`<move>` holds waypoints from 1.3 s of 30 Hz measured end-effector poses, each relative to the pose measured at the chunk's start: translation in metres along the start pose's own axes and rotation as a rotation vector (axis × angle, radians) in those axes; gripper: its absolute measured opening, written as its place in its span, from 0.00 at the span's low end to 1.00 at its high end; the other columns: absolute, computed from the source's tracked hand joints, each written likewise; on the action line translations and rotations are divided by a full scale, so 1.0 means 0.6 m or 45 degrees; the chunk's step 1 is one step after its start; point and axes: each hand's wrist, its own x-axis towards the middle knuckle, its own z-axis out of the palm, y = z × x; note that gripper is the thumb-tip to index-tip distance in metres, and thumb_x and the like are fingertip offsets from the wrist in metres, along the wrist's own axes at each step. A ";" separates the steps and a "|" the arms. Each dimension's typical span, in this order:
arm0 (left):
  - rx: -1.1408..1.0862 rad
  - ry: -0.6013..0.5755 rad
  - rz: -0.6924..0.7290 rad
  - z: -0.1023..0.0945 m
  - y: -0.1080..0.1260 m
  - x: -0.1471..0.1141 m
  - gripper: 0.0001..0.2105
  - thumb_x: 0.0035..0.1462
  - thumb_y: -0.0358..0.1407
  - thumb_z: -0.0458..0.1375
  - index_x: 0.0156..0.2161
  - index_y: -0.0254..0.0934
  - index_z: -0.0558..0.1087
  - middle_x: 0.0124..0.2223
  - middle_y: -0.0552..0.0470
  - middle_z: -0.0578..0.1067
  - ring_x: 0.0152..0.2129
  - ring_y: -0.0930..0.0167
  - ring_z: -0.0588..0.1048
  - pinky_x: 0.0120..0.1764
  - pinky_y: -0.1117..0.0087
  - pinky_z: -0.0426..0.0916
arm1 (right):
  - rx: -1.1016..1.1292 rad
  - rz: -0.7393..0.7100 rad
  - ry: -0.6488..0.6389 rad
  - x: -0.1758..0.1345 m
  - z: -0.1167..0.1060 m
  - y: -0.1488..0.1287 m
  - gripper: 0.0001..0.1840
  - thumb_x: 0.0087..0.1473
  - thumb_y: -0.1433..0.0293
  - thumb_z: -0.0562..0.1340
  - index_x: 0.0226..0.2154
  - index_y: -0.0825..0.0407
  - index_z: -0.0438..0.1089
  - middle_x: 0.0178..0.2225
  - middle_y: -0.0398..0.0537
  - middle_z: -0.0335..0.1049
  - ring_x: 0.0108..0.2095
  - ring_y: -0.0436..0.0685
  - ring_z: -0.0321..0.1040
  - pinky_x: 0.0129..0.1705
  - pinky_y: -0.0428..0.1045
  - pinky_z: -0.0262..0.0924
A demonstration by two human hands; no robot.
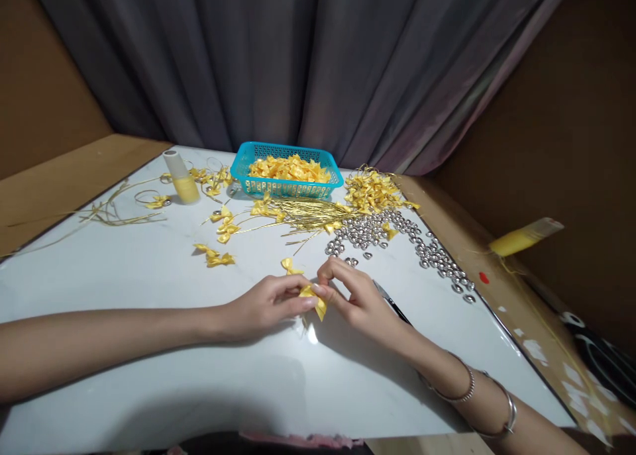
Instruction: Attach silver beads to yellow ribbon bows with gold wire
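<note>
Over the middle of the white table, a yellow ribbon bow (319, 307) is pinched between my two hands. My left hand (275, 303) grips its left side with thumb and fingers closed. From the right, my right hand (354, 293) pinches the upper part of the same bow, partly hiding it. Just beyond my fingers another yellow bow (289, 265) lies on the tabletop. Beside my right hand rests a slim dark tool with a metal tip (390, 301), partly covered by the hand and forearm.
A blue basket (288, 189) of yellow bows stands at the back. Gold wires (313, 214) lie before it, with a bow pile (375, 189) and silver beads (365, 230) to the right. A yellow-filled tube (183, 179) stands left; another (524, 236) lies beyond the right edge.
</note>
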 end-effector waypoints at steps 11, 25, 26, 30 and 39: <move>0.100 0.104 0.038 0.003 0.000 -0.001 0.11 0.60 0.38 0.51 0.36 0.34 0.74 0.33 0.51 0.74 0.30 0.72 0.69 0.34 0.73 0.61 | 0.116 0.177 -0.138 0.001 -0.004 -0.012 0.13 0.63 0.65 0.46 0.30 0.51 0.57 0.30 0.46 0.61 0.32 0.52 0.60 0.35 0.47 0.56; -0.070 -0.039 -0.121 0.011 -0.002 0.003 0.13 0.58 0.41 0.53 0.31 0.32 0.71 0.30 0.51 0.74 0.29 0.73 0.70 0.34 0.73 0.63 | 0.182 -0.135 -0.064 -0.013 0.025 0.007 0.14 0.57 0.78 0.48 0.43 0.50 0.43 0.22 0.37 0.55 0.22 0.50 0.58 0.25 0.45 0.54; -0.094 -0.039 -0.132 0.011 -0.002 0.003 0.12 0.58 0.41 0.54 0.31 0.32 0.72 0.30 0.51 0.74 0.29 0.73 0.71 0.34 0.72 0.63 | 0.187 -0.122 -0.047 -0.013 0.027 0.005 0.14 0.57 0.78 0.47 0.42 0.49 0.43 0.22 0.37 0.55 0.22 0.50 0.59 0.25 0.45 0.54; -0.183 -0.038 -0.170 0.009 0.002 0.005 0.11 0.56 0.39 0.55 0.31 0.32 0.73 0.30 0.50 0.75 0.29 0.72 0.71 0.35 0.71 0.63 | 0.133 -0.067 0.035 -0.010 0.027 0.000 0.13 0.56 0.79 0.48 0.40 0.49 0.43 0.21 0.35 0.55 0.21 0.50 0.58 0.24 0.44 0.52; -0.442 0.159 -0.253 0.005 0.002 0.013 0.12 0.54 0.38 0.58 0.26 0.30 0.75 0.26 0.50 0.73 0.25 0.74 0.67 0.31 0.73 0.60 | -0.370 -0.259 0.321 -0.010 0.011 0.004 0.18 0.53 0.66 0.60 0.40 0.50 0.49 0.34 0.48 0.61 0.34 0.56 0.60 0.35 0.53 0.58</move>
